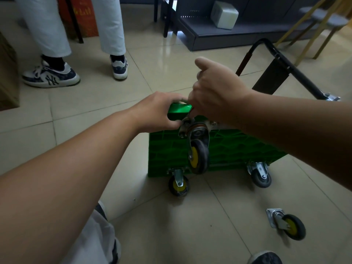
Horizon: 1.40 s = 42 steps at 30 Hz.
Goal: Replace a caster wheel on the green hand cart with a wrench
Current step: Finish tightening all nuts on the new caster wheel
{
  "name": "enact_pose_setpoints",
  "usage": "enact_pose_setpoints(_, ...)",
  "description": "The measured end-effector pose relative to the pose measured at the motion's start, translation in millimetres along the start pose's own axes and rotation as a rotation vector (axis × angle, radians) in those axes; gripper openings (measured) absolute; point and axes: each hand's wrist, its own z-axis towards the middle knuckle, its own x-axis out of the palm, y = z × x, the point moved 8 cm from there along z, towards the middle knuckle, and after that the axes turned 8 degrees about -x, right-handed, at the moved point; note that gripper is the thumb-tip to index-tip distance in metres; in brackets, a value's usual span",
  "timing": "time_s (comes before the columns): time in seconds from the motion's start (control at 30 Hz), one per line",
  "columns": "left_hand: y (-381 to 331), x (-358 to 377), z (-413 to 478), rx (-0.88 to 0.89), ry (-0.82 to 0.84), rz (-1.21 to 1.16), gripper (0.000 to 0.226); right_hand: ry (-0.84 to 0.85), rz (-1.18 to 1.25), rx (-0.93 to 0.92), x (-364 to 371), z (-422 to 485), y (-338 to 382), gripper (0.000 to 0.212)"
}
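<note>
At the green cart (219, 147) corner, both hands hiding any wrench

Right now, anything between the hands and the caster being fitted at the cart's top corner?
Nothing visible. Both the left hand and the right hand are already at the caster on the cart. The wrench can't be made out.

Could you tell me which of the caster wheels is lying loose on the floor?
The yellow-hubbed caster at lower right, lying apart from the green cart; the others are mounted on the cart.
</note>
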Motion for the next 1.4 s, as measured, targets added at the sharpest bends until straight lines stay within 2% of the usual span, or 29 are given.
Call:
enact_pose_setpoints(0.27,1.0,0.5,1.0,-0.016,-0.020,0.040,0.058,-0.009,0.148,0.096,10.0,-11.1,10.1,0.041)
enact_pose_setpoints(0.43,-1.2,0.5,-0.8,-0.014,-0.017,0.051,0.057,-0.014,0.182,0.113,31.8,-12.5,-2.1,0.060)
enact_pose_setpoints(0.53,-2.2,-0.8,-0.6,-0.019,-0.024,0.060,0.057,-0.076,0.127,0.119,37.7,-12.0,-2.2,0.066)
enact_pose_setpoints(0.7,-1.7,-0.2,-0.7,-0.033,-0.020,0.056,0.058,-0.083,0.140,0.035,34.0,-8.1,7.0,0.047)
enact_pose_setpoints(0.8,-3.5,0.8,-1.5,-0.028,-0.030,0.082,0.058,-0.052,0.295,0.132,47.8,-13.5,17.5,0.057)
enact_pose_setpoints(0.9,-2.9,-0.2,-1.5,-0.024,-0.038,0.093,0.059,-0.133,0.349,0.224,55.4,-16.1,23.1,0.060)
enact_pose_setpoints(1.1,-2.7,0.8,-0.8,-0.029,-0.078,0.156,0.057,-0.286,0.354,0.217,61.4,-19.8,5.0,0.073)
enact_pose_setpoints(1.27,-4.2,3.5,0.7,-0.019,-0.061,0.262,0.068,-0.285,0.352,0.201,64.3,-25.4,5.5,0.064)
enact_pose_setpoints(1.4,-4.4,4.1,2.1,-0.036,-0.070,0.337,0.079,-0.305,0.395,0.281,71.3,-28.8,12.0,0.061)
